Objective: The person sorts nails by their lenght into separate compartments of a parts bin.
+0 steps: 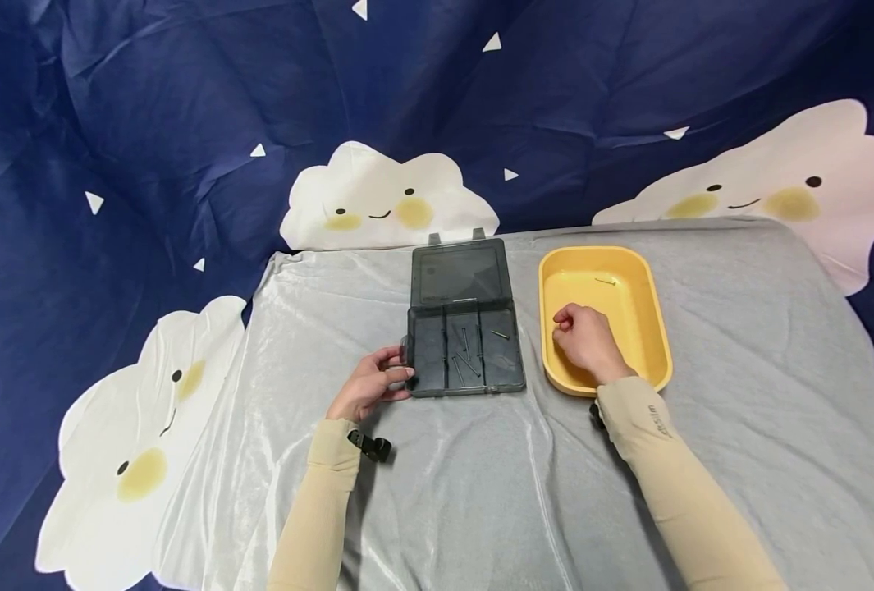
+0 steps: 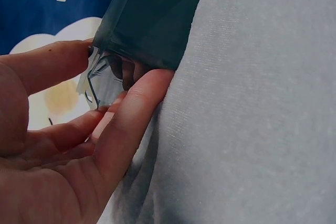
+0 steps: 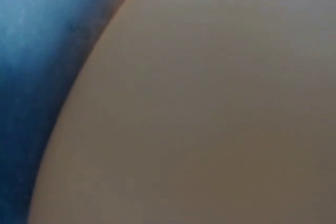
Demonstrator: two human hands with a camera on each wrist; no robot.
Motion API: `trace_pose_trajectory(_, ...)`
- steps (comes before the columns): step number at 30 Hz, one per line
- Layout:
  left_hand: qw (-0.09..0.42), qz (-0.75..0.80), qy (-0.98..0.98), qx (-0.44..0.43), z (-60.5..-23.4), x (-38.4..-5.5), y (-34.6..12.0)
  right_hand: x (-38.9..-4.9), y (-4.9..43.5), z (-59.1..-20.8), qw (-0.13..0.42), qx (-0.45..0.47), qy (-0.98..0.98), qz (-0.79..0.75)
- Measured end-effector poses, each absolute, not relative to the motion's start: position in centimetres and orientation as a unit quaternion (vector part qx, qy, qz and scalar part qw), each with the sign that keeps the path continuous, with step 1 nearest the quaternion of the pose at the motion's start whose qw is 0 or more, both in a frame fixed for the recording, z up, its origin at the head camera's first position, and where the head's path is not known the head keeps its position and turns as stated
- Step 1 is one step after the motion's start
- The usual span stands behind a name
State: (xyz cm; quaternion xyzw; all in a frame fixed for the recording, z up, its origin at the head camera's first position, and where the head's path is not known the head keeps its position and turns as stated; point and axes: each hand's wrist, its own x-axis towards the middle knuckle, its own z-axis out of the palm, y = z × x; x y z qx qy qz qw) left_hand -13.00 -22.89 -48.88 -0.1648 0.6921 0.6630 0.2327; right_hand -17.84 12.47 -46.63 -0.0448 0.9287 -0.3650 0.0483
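Observation:
A dark translucent plastic box [image 1: 425, 353] lies with its lid folded back on the grey cloth. Several thin screws or nails [image 1: 464, 359] are in its middle compartment; a brass-coloured one [image 1: 499, 334] is in the right compartment. My left hand [image 1: 370, 382] grips the box's left edge between thumb and fingers, also visible in the left wrist view with the box [image 2: 152, 19]. Over the yellow tray [image 1: 661, 361], my right hand [image 1: 588, 338] has its fingers curled together; whether anything is pinched there is hidden. Another screw or nail [image 1: 605, 281] lies toward the tray's far end.
Grey cloth [image 1: 466, 492] covers the table. Behind it hangs a dark blue curtain [image 1: 555, 98] with clouds and triangles. The box's raised lid [image 1: 460, 273] extends toward the back edge. A blurred tan surface [image 3: 199, 108] fills most of the right wrist view.

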Motion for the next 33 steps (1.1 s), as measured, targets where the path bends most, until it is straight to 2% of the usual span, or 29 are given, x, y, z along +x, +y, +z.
trace_pose_trajectory(33, 0.232, 0.667, 0.69, -0.158, -48.76, -12.87, -22.91, -18.19, 12.12, -46.82, 0.125, -0.056, 0.95, -0.282)
